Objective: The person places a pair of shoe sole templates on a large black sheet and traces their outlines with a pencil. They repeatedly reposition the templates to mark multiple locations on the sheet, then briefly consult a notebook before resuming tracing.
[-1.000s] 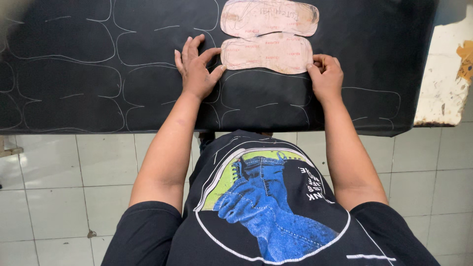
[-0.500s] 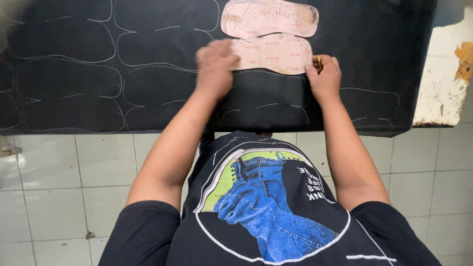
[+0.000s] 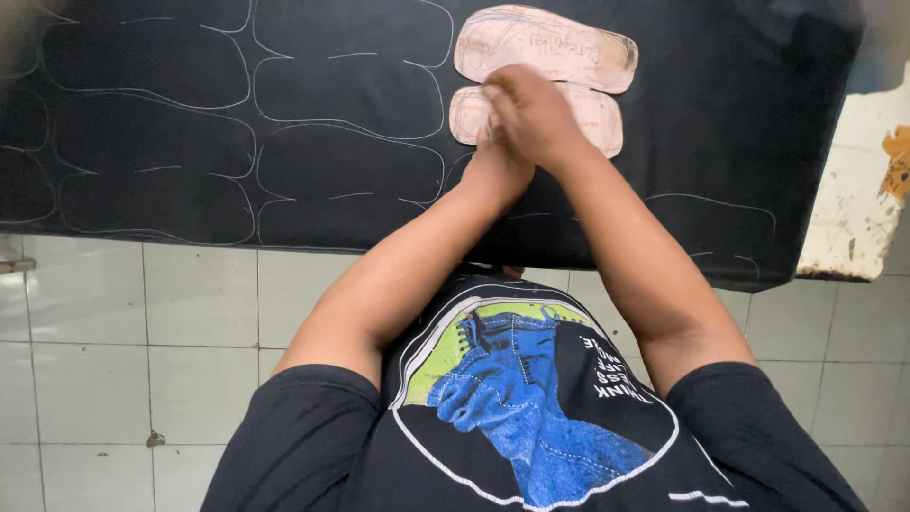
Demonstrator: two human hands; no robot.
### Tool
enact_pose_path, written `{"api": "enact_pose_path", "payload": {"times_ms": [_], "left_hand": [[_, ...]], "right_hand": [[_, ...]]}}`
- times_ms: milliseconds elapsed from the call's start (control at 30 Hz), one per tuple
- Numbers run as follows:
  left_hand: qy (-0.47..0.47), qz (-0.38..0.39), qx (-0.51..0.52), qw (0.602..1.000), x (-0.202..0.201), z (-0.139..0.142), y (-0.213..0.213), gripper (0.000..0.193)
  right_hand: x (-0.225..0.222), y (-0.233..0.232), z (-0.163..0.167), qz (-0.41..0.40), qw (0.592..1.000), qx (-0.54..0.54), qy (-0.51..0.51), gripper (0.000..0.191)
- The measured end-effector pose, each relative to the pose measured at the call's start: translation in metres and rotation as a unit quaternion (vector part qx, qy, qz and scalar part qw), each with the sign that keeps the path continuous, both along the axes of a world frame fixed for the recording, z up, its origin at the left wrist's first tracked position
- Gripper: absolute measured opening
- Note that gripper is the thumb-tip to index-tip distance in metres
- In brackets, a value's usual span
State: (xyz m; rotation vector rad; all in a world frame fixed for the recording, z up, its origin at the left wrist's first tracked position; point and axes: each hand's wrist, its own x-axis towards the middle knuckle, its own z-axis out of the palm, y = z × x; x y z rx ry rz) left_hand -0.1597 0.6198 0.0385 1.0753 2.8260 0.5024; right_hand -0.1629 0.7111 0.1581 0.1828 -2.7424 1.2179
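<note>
At the left of the frame, your black sheet [image 3: 190, 114] lies flat across the table, marked with pale chalk outlines [image 3: 341, 95] of sole shapes in rows. Moving toward the centre, your left hand [image 3: 498, 156] rests on the sheet just below the near pink sole template [image 3: 592, 118], mostly covered by your other hand, so you cannot tell whether its fingers are spread or curled. Your right hand [image 3: 531, 109] lies over it, blurred, its fingers bent down onto the left half of that template; whether they pinch anything cannot be told. The second pink sole template [image 3: 550, 47] sits just above, at upper centre, touching the first along its long edge. Right of the hands the sheet carries one more chalk outline [image 3: 720, 213]. At the far right edge the worn white tabletop [image 3: 853, 209] shows bare, with pale floor tiles [image 3: 142, 360] below
</note>
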Motion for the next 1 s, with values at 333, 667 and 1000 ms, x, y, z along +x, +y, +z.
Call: {"api": "enact_pose_path", "payload": {"times_ms": [333,667,1000], "left_hand": [[-0.006,-0.118,-0.040,0.992,0.003,0.009,-0.009,0.053],[0.024,-0.123,-0.027,0.992,-0.002,0.004,-0.001,0.052],[0.072,-0.071,-0.016,0.995,0.008,0.015,-0.013,0.043]], "right_hand": [[-0.026,-0.030,-0.010,0.097,0.989,0.055,-0.097,0.021],[-0.037,-0.030,-0.025,0.103,0.987,0.119,-0.028,0.020],[-0.042,0.015,-0.018,0.019,0.989,0.146,0.016,0.016]]}}
